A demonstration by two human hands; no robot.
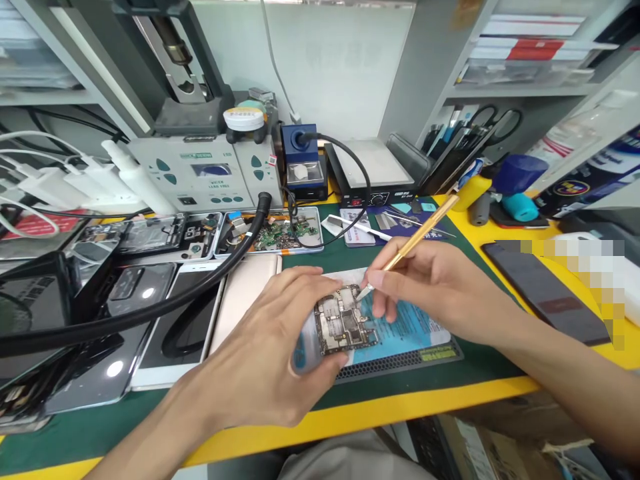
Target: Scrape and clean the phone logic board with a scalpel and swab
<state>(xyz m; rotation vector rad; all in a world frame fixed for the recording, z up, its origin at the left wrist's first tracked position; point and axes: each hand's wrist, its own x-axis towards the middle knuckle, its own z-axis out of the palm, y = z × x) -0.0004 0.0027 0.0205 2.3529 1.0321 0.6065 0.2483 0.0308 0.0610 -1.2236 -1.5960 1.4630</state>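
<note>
Two hands busy: left hand (273,353) grips circuit board (343,323) above blue mat (415,330) on surface; right hand (435,283) pinches gold tool (417,239), tip touching board edge. Seems prying step; next move needs gentle, steady pressure.

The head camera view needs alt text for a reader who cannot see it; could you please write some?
The left hand holds a phone circuit board over a blue mat, while the right hand touches a gold-handled tool to its top edge. Opened phones and a soldering station crowd the bench.

Brass-coloured metal tool (417,238), matt mat (400,360)
</note>
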